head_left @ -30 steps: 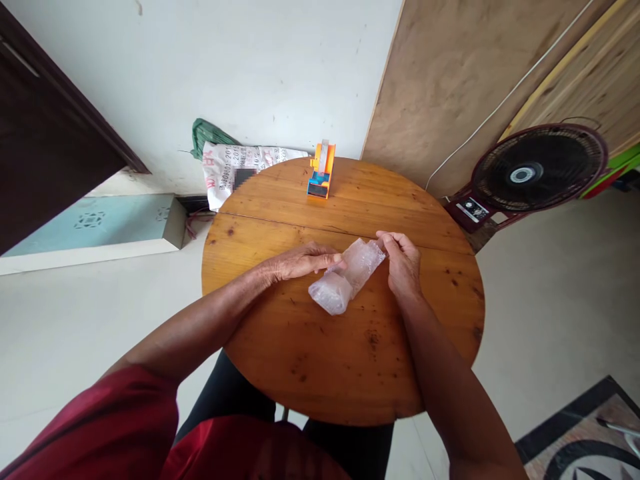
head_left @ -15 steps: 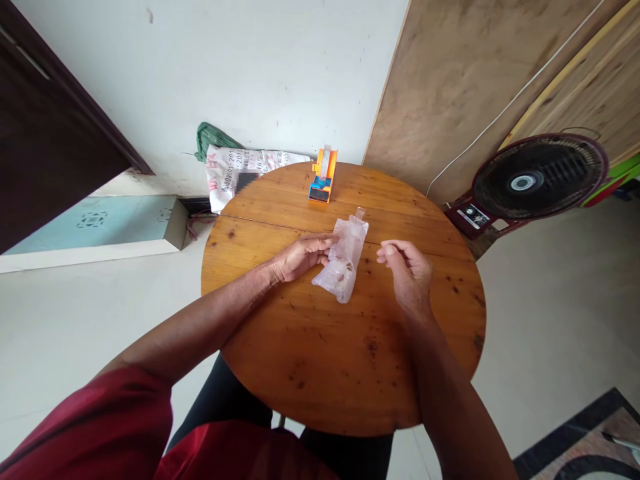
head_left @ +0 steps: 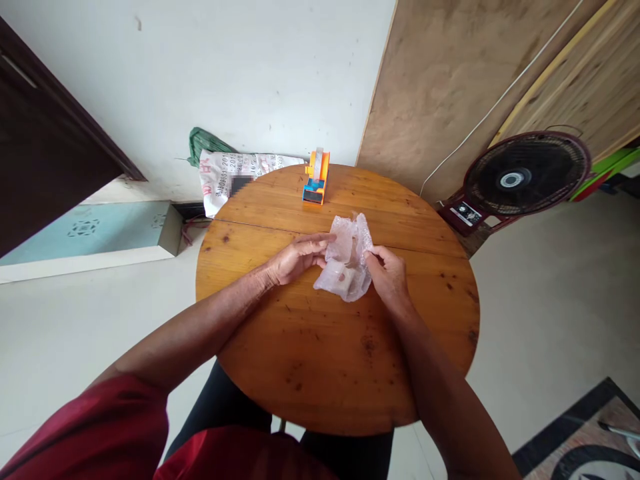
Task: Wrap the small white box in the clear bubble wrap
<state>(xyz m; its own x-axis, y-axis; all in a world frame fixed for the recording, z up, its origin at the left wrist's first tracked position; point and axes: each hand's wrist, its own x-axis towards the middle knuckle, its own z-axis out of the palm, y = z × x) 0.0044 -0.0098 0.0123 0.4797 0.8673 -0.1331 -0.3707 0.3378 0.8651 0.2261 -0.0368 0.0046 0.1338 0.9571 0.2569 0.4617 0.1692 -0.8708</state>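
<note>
A crumpled piece of clear bubble wrap (head_left: 346, 263) lies on the round wooden table (head_left: 320, 360), wrapped around something small that I cannot make out. My left hand (head_left: 295, 259) pinches its left edge with thumb and fingers. My right hand (head_left: 387, 272) grips its right edge, fingers closed on the plastic. Both hands rest on the tabletop near the middle.
An orange and blue tape dispenser (head_left: 316, 177) stands at the table's far edge. Beyond it a printed sack (head_left: 235, 175) and a green bag (head_left: 203, 142) lean against the wall. A dark floor fan (head_left: 525, 179) stands to the right. A patterned rug (head_left: 590, 447) lies at lower right.
My right hand let go of the wrap, then came back and took its right edge. The wrap turned from slanting to upright and now bunches between both hands.
</note>
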